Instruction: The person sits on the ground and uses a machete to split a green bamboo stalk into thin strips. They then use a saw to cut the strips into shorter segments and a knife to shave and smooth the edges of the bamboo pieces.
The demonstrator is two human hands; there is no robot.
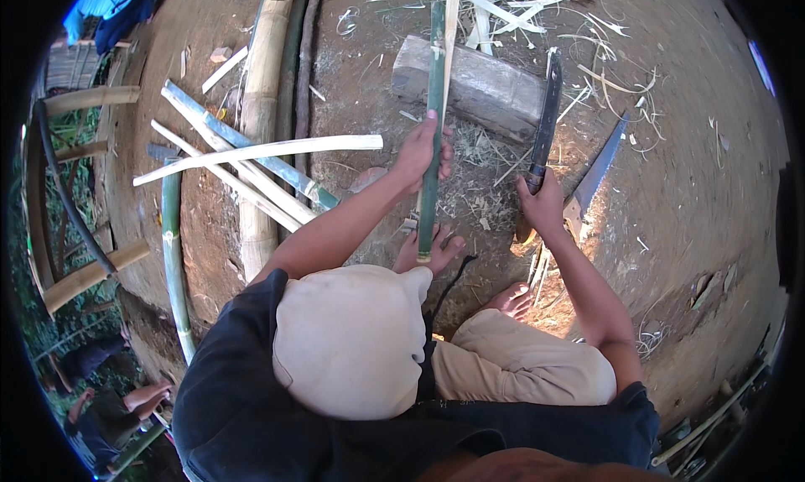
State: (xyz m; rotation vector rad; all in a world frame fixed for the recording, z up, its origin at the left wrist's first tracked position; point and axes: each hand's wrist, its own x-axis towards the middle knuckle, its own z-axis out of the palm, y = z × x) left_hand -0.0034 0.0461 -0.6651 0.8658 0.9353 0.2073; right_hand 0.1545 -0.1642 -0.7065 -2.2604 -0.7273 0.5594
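My left hand is closed around a long split strip of green bamboo. The strip points away from me, its near end down by my bare foot and its far part passing over a grey wooden block. A paler strip edge shows along its right side. In my right hand is the handle of a machete, its dark blade pointing away from me, beside the block's right end. The blade and the bamboo are apart. A handsaw lies on the ground just right of my right hand.
Left of me lie crossed split bamboo pieces, a thick bamboo pole and a hammer-like tool with a green handle. Pale shavings are scattered beyond the block. Other people sit at the far lower left.
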